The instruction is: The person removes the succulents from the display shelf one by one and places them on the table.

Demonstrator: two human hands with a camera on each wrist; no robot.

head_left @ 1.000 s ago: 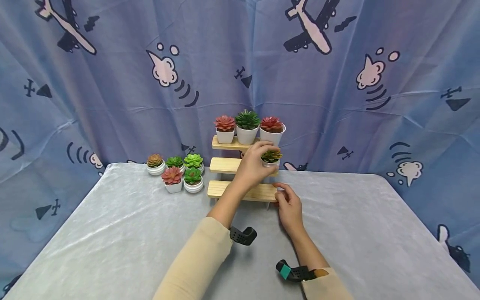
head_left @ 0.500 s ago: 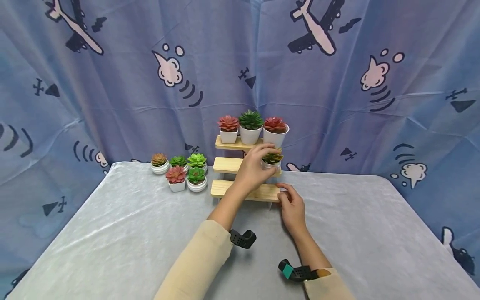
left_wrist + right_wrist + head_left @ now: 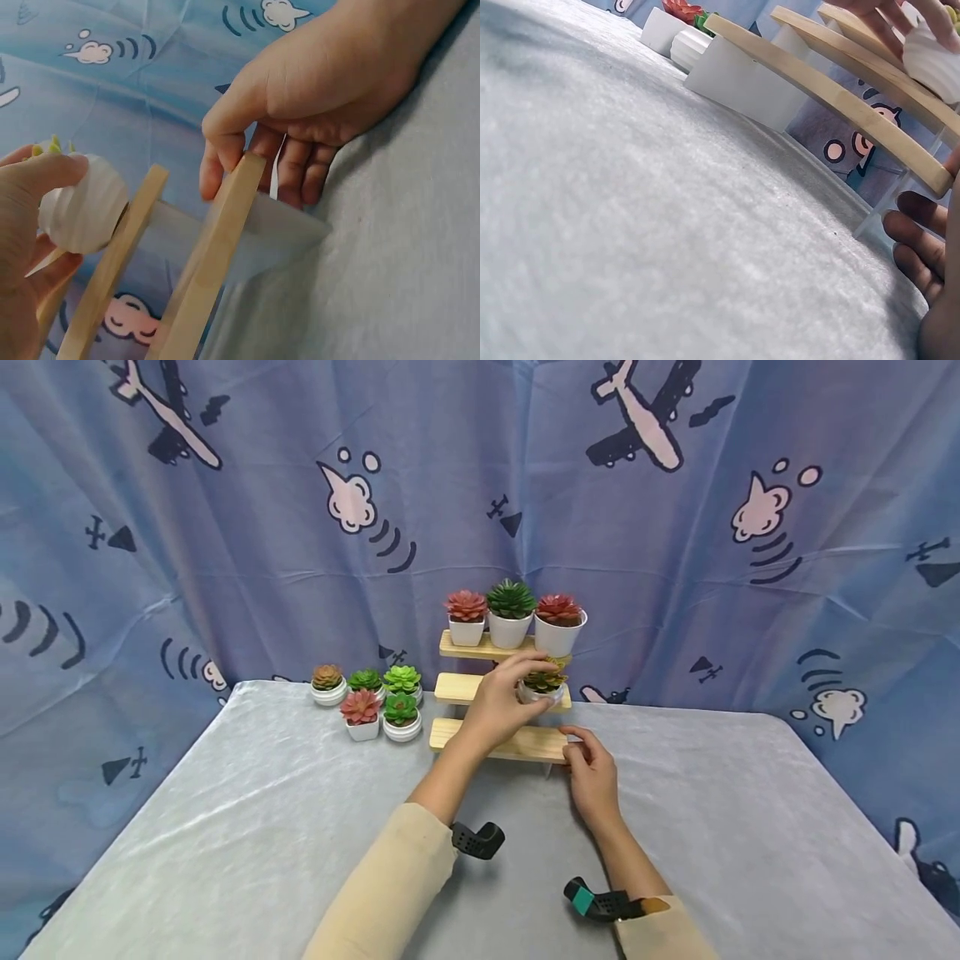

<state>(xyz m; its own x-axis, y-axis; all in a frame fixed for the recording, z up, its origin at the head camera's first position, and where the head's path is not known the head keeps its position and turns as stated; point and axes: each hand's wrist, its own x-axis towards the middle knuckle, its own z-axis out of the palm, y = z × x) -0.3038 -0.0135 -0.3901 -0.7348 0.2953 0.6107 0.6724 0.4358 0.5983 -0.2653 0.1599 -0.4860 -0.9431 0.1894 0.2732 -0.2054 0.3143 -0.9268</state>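
My left hand [image 3: 495, 703] grips a small potted succulent [image 3: 547, 681] with yellow-green leaves. Its ribbed white pot [image 3: 90, 206] stands at the right end of the middle tier [image 3: 456, 687] of a wooden plant stand, with thumb and fingers on either side. Lower down, my right hand [image 3: 596, 783] pinches the right end of the bottom tier [image 3: 528, 745]; in the left wrist view its thumb and forefinger meet the board's end, the other fingers curled beneath. Along the top tier [image 3: 486, 649] stand a pink succulent [image 3: 467, 617], a green one [image 3: 511, 612] and a dark red one [image 3: 558, 622].
Left of the stand, several small potted succulents cluster on the grey cloth-covered table [image 3: 247, 827], among them a pink one [image 3: 362, 714] and a bright green one [image 3: 401, 718]. A blue patterned curtain [image 3: 420, 485] hangs directly behind. Translucent side supports [image 3: 742, 82] hold the boards.
The head view has turned slightly left, so the scene shifts right. Relative to the stand, the held succulent has moved a little inward from the tier's right end. My right hand keeps its place.
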